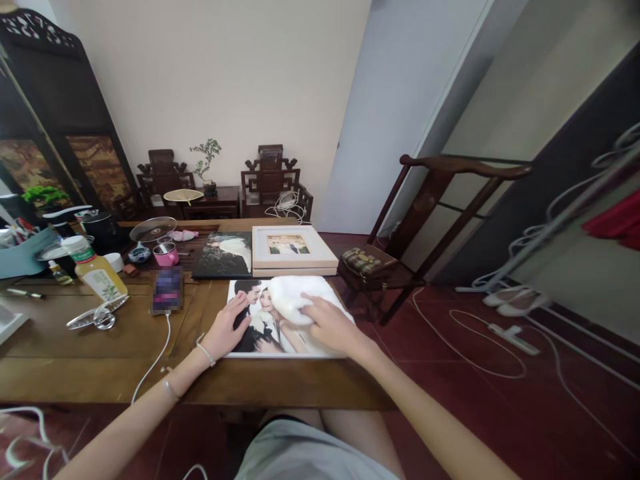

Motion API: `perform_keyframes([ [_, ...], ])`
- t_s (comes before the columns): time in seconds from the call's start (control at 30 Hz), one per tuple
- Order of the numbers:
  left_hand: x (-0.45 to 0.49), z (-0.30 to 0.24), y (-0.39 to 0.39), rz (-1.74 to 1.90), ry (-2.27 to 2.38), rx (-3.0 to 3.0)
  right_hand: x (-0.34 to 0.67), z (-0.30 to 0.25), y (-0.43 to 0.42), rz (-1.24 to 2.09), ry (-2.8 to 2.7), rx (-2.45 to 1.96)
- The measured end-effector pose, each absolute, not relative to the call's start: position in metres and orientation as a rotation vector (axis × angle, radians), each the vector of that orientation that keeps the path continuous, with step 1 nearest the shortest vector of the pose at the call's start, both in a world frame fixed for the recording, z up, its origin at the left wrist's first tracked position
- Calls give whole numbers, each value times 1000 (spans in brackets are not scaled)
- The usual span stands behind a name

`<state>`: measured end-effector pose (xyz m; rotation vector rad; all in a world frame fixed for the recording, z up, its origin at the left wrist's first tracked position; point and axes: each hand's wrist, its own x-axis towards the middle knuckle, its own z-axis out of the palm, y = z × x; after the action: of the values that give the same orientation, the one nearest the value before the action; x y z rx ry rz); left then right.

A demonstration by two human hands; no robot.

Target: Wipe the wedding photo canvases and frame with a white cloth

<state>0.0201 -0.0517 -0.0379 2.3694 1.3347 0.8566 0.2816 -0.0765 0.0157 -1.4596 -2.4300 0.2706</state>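
Note:
A large wedding photo panel [246,341] with white edges lies flat near the table's front edge. My left hand [227,328] rests on its left part, fingers stretched out and holding nothing. On the upper right of the panel is a fluffy white cloth [290,293]. My right hand [333,325] grips this cloth at its lower right and presses it on the photo, index finger pointing along the top. The other right fingers are partly hidden in the fluff.
Behind the panel are a dark photo panel [215,259] and a white-framed picture [320,247]. To the left lie a phone [167,290] on a cable, a bottle [100,275], a pink cup [170,255] and clear-handled scissors-like item [104,316]. A wooden chair [430,200] stands right.

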Motion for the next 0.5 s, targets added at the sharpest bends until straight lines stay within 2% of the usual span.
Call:
perform_keyframes([
  [0.2, 21, -38, -52, 855, 1338, 2370, 274, 8, -55, 220, -2412, -1466],
  [0.5, 22, -38, -53, 874, 1339, 2351, 279, 12, -160, 394, -2575, -1378],
])
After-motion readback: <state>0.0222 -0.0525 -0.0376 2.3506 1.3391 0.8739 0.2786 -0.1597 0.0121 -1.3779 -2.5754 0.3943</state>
